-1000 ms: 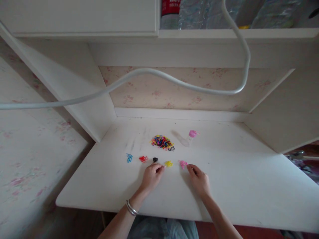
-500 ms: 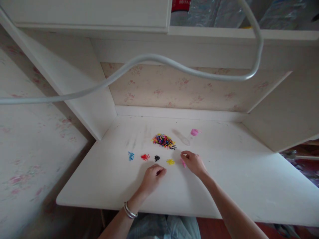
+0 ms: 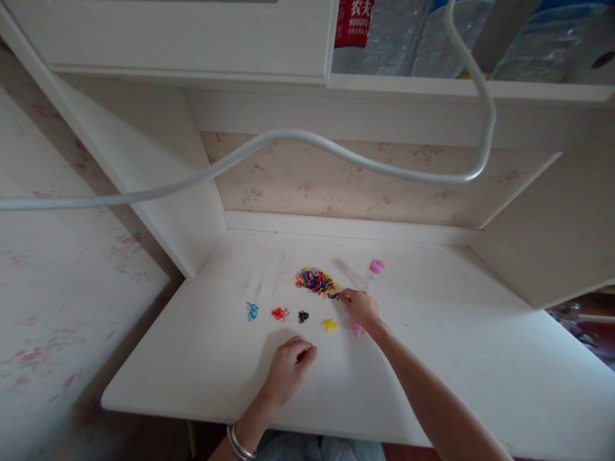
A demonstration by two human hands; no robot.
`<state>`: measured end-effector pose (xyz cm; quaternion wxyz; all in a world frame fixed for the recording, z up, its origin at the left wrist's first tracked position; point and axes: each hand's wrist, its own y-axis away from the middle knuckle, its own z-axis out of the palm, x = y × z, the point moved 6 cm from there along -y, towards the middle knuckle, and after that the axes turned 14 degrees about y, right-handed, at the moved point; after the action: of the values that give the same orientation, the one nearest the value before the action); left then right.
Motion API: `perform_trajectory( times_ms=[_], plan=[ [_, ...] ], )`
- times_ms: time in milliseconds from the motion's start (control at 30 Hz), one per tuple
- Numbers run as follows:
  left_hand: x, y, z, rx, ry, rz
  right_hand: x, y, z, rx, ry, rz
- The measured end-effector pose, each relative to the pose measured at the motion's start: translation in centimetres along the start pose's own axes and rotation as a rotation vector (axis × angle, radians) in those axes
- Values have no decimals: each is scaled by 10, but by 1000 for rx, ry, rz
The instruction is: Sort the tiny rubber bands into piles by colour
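A mixed pile of small coloured rubber bands [image 3: 314,280] lies on the white desk. At its right edge, the fingertips of my right hand [image 3: 359,306] pinch at a few black rubber bands [image 3: 333,296]. In front are small separate heaps: blue bands [image 3: 252,311], red bands [image 3: 279,314], black bands [image 3: 302,316], yellow bands [image 3: 329,324] and pink bands [image 3: 356,328], the last partly behind my right wrist. My left hand [image 3: 289,366] rests nearer the front edge, below the black heap, its fingers curled closed; whatever they may hold is hidden.
Behind my right hand lies a clear container with a pink cap [image 3: 377,266]. A white cable [image 3: 336,150] hangs across the view in front of the shelf. Plastic bottles [image 3: 384,38] stand on the upper shelf. White side panels bound the desk [image 3: 471,358].
My right hand has moved left, from above the pink heap to the black bands at the pile's edge. My left hand stays curled in about the same place. The view has tilted slightly upward.
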<state>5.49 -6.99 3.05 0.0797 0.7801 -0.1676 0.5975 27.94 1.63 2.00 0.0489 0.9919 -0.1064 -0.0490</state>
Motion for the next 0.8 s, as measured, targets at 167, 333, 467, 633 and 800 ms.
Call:
perform_trajectory(
  times_ms=[167,333,467,633,800],
  plan=[
    [0,-1,2,-26,-12,2,-3,11,-5,15,-3,-5],
    [1,-1,4,-50,-40,14,-34,38,-8,21,-47,-89],
    [2,-2,5,-54,-67,21,-70,55,-3,-2,-76,-186],
    [0,-2,4,-29,-69,14,-93,53,0,-4,-71,-215],
    [-2,-2,4,-16,-65,2,-94,51,-7,22,-82,-221]
  ],
)
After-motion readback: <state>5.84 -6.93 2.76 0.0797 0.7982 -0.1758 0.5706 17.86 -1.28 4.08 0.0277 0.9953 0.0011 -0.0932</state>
